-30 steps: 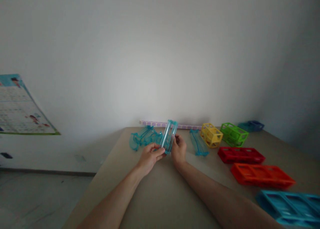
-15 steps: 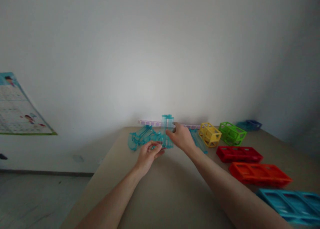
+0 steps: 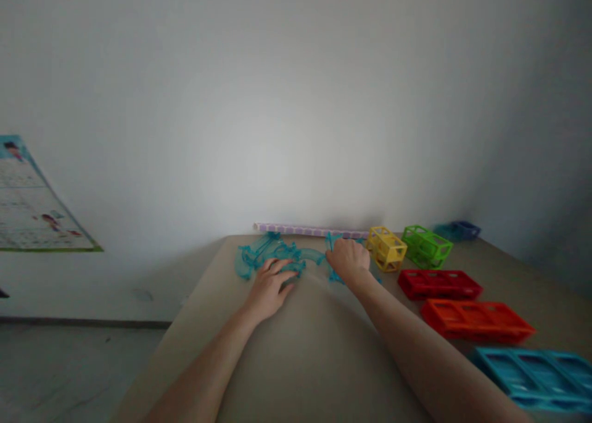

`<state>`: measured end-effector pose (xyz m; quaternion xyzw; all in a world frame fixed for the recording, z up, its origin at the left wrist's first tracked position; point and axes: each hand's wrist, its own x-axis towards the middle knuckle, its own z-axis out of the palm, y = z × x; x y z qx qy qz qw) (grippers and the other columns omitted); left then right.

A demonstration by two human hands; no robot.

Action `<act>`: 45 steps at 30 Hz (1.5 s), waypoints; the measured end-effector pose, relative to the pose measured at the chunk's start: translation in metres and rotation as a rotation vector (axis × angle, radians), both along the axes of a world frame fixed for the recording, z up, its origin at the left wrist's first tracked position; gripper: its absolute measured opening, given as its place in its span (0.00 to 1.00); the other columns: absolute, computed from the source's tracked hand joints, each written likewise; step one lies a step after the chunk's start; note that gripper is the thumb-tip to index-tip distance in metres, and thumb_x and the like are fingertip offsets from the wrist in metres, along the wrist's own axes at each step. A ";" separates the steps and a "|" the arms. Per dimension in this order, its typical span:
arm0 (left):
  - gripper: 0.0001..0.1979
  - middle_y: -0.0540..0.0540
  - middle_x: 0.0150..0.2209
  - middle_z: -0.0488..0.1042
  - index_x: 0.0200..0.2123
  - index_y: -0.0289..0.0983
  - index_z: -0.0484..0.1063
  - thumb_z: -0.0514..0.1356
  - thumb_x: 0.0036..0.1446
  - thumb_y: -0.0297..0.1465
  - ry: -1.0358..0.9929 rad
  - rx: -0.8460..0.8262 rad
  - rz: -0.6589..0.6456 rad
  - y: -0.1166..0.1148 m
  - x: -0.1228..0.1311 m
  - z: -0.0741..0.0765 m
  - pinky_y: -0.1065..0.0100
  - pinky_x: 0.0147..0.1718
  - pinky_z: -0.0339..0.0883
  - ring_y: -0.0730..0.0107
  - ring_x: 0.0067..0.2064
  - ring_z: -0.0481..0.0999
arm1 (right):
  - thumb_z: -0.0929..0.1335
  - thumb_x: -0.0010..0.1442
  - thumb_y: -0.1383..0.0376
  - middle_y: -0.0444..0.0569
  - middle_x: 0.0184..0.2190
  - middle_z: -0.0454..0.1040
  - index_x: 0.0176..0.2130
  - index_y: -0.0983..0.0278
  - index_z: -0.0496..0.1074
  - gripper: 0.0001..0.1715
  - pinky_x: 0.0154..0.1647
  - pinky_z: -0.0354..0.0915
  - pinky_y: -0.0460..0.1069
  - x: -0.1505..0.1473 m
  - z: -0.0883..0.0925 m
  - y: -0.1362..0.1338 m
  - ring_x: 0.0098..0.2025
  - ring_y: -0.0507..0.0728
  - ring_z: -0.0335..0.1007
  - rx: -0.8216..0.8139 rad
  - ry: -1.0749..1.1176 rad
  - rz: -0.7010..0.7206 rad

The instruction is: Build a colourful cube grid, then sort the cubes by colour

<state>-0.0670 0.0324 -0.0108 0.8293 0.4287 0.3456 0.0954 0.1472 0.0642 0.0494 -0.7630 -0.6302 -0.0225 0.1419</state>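
Note:
A heap of clear teal track pieces lies at the far side of the tan table. My left hand rests flat on the table with its fingers stretched out, the tips touching the heap's near edge. A curved teal piece lies between my two hands. My right hand is knuckles-up over a straight teal track piece, its fingers curled down around it. Only the ends of that piece show.
Right of my right hand are lattice blocks: yellow, green, red, orange, cyan and a blue one far back. A purple strip lies along the wall. The table's left edge drops to the floor.
Both hands held a teal tube upright above the table. It has been laid down. The left hand flattened onto the table and the right hand moved right onto the straight track piece.

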 end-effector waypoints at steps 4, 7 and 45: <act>0.15 0.44 0.50 0.74 0.44 0.47 0.79 0.61 0.55 0.27 -0.025 -0.019 0.014 0.004 -0.003 -0.003 0.50 0.53 0.57 0.51 0.52 0.65 | 0.66 0.58 0.61 0.67 0.38 0.79 0.39 0.70 0.79 0.17 0.39 0.70 0.56 0.002 0.003 0.001 0.42 0.68 0.77 0.023 0.004 -0.031; 0.15 0.43 0.48 0.75 0.44 0.47 0.79 0.61 0.55 0.27 -0.007 -0.032 0.045 0.004 -0.004 -0.002 0.52 0.52 0.58 0.52 0.50 0.66 | 0.66 0.59 0.59 0.67 0.38 0.78 0.40 0.70 0.78 0.19 0.40 0.69 0.57 0.004 0.006 0.001 0.42 0.68 0.77 0.039 -0.002 -0.042; 0.14 0.47 0.30 0.73 0.42 0.35 0.72 0.61 0.50 0.23 -0.210 0.008 0.484 0.025 -0.019 -0.014 0.66 0.39 0.67 0.66 0.32 0.74 | 0.62 0.57 0.74 0.68 0.51 0.69 0.55 0.72 0.66 0.25 0.56 0.54 0.61 -0.074 -0.054 -0.034 0.51 0.66 0.66 0.143 -0.132 0.510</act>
